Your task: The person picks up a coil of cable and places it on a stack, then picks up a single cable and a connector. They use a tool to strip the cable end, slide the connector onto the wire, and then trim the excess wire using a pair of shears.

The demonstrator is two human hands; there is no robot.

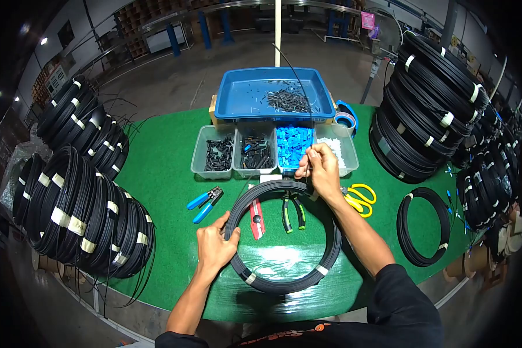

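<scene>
The right hand [321, 168] has its grip closed by thumb and fingertips on a thin black strand [296, 72], which rises from the pinch and curves forward over the bins. The left hand [216, 242] grasps the coil of black cable [285, 286] at its left side, thumb laid over the ring. The right forearm reaches forward and leftward from a bent elbow; the left slants forward from the near edge. The coil lies between the two forearms, its far right part just below the right grip; whether it touches the green desk [162, 136] cannot be told.

Through the ring show a red tool [257, 219] and green-and-black pliers [287, 216]. Blue-handled strippers [200, 199] lie to the left, yellow-handled scissors [361, 197] to the right. Beyond stand clear bins, one holding blue pieces [294, 144], then a blue tray [232, 95]. Cable stacks [93, 214] flank both sides.
</scene>
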